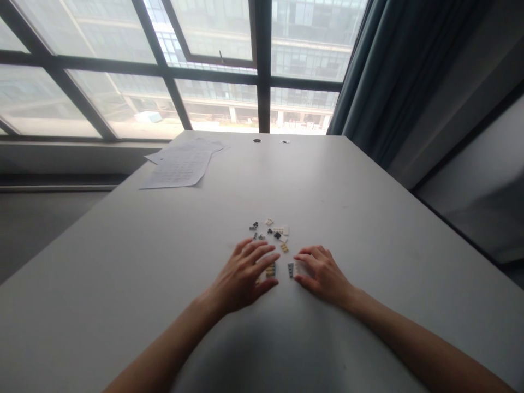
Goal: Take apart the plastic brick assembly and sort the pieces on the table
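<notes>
My left hand hovers or rests over small tan building bricks, its fingers spread and stretched to the right. Part of those bricks lies hidden under the palm. Opposite it, my right hand lies beside a small grey studded piece, fingers apart and curved around a white piece that is partly covered. Whether the right fingers touch the white piece, I cannot tell. Just beyond the gap between the hands is a tan studded plate. Farther off sit black pieces and white plates.
A white table carries everything. Printed papers lie at its far left, and two round holes, one of them a dark grommet, are near the far edge. Windows stand behind, and a blue-grey curtain hangs at the right.
</notes>
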Motion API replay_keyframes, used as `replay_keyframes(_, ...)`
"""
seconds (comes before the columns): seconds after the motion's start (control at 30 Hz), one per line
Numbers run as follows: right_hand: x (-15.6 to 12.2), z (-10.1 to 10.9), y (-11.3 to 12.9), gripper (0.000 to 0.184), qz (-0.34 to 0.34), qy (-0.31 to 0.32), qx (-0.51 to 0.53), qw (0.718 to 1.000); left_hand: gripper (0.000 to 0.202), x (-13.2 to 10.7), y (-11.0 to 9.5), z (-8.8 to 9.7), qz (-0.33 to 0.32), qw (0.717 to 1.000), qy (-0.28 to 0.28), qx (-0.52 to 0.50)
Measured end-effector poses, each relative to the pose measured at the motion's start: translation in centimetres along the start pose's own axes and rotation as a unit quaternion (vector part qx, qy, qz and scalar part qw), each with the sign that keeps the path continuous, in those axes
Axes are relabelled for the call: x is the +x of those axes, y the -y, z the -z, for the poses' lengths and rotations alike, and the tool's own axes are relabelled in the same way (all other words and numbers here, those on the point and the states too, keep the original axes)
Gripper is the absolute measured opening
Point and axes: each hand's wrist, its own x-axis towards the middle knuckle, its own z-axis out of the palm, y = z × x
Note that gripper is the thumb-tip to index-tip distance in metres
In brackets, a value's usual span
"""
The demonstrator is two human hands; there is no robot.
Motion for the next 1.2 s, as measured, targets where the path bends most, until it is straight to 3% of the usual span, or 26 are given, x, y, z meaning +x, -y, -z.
replay_keyframes(0.13,0.3,-0.1,0.0,0.034,0.006,0.015,0.006,1.0,0.033,-1.6,3.1,1.3,0.068,0.996,-0.056,0.017)
replay_keyframes(0.3,0.4,-0.4,0.4,0.029,0.005,0.012,0.006,1.0,0.03,-3.9,5.1,1.1,0.103,0.991,-0.076,0.024)
replay_keyframes(1.2,0.7,-1.1,1.0,0.025,-0.004,-0.026,-0.016,1.0,0.026,-4.4,6.0,-0.4,0.138,0.987,-0.082,0.024)
